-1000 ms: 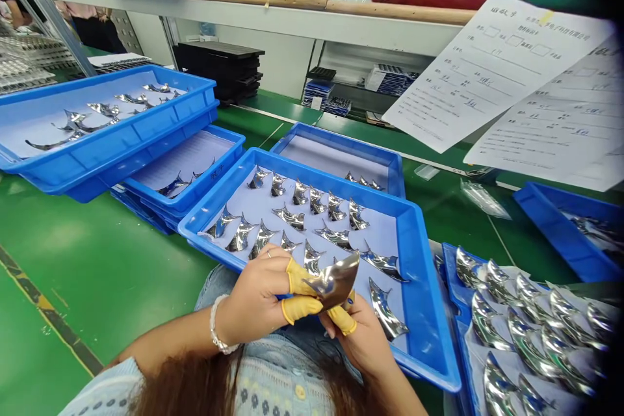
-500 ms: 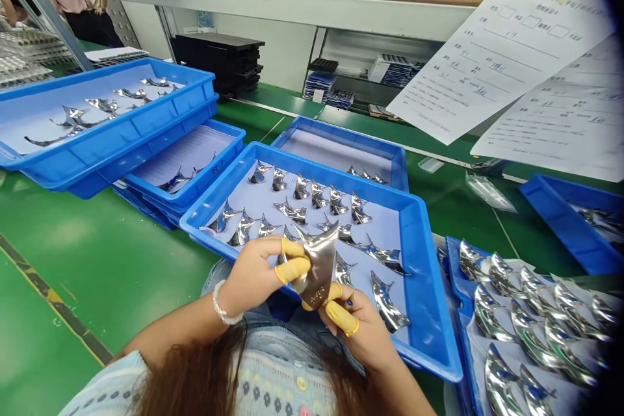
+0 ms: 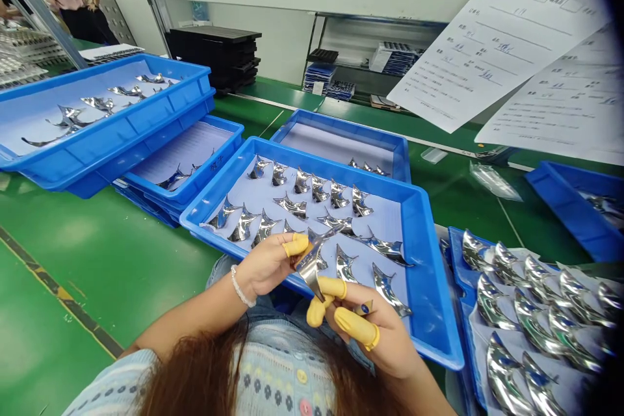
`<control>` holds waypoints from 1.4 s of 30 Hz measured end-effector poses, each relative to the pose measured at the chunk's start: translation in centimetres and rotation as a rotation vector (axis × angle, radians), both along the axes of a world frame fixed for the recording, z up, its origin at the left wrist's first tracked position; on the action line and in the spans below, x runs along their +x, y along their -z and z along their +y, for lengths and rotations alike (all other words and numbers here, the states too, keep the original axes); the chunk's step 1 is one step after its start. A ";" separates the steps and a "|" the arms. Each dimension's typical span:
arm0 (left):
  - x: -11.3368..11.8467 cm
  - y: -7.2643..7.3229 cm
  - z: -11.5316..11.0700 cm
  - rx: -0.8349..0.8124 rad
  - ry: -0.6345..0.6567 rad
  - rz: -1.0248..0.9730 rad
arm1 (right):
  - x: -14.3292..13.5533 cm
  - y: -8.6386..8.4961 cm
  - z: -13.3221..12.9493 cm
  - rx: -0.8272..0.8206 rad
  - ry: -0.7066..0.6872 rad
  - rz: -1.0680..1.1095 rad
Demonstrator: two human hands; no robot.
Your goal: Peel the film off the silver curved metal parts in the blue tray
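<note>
In the head view, with the held piece taken as the centre of the clock, the left hand (image 3: 268, 265) sat at 9 o'clock, closed in a pinch of yellow-covered fingers on the upper part of a shiny curved metal piece (image 3: 310, 266). The right hand (image 3: 373, 317) was at 4 o'clock, its covered fingers touching the lower tip of that piece and its thumb spread away; whether those fingers gripped it, one cannot tell. A slim object (image 3: 364, 307) with a pointed end lay against the right hand, too small to name. The piece hung tilted over the near side of a large blue tray (image 3: 420, 273), which held rows of similar pieces (image 3: 291, 207) on white paper. A second blue tray (image 3: 341, 122) stood just behind, towards 12 o'clock, on the green counter (image 3: 287, 95). Stacked blue trays (image 3: 168, 88) with more pieces rose at 10 o'clock, and a stack of black trays (image 3: 214, 55) at 11. Printed sheets (image 3: 480, 45) hung between 1 and 2 o'clock, a clear plastic bag (image 3: 494, 182) lay past 2, and closely set shiny pieces (image 3: 531, 325) filled a paper-lined blue tray (image 3: 470, 357) between 3 and 4.
</note>
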State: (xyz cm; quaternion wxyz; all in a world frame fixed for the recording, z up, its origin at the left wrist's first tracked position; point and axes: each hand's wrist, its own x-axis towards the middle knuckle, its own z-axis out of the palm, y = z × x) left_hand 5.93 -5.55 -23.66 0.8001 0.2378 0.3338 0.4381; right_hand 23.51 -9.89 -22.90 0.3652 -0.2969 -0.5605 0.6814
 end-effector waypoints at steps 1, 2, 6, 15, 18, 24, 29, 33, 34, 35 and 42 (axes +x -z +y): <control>0.2 0.1 0.0 -0.019 0.018 -0.030 | 0.0 -0.1 0.0 0.005 -0.003 0.000; 0.3 0.1 0.0 -0.038 0.034 -0.056 | 0.0 -0.1 0.0 0.006 -0.006 0.000; 0.7 0.6 -0.1 -0.104 0.045 -0.099 | -0.3 -0.2 0.2 -0.028 0.015 0.029; 0.0 0.6 0.1 -0.081 -0.037 -0.103 | -1.6 1.0 0.8 -0.273 0.256 0.210; -0.3 -0.2 -0.1 -0.032 -0.068 -0.078 | -1.8 1.6 0.8 -0.345 0.227 0.239; -1.0 -1.8 -1.0 0.117 -0.091 -0.041 | -1.7 2.2 0.6 -0.417 0.212 0.270; -1.1 -2.8 -1.5 0.177 -0.120 0.015 | -1.6 2.6 0.5 -0.377 0.196 0.271; -1.2 -3.1 -1.6 0.227 -0.116 0.092 | -1.3 3.0 0.5 -0.313 0.201 0.285; -1.3 -3.1 -1.6 0.239 -0.112 0.121 | -1.2 3.0 0.5 -0.295 0.207 0.280; -1.4 -3.1 -1.6 0.253 -0.108 0.151 | -1.1 3.1 0.5 -0.277 0.212 0.268; -1.8 -2.3 -1.4 0.341 -0.077 0.310 | -1.0 3.6 0.6 -0.169 0.242 0.101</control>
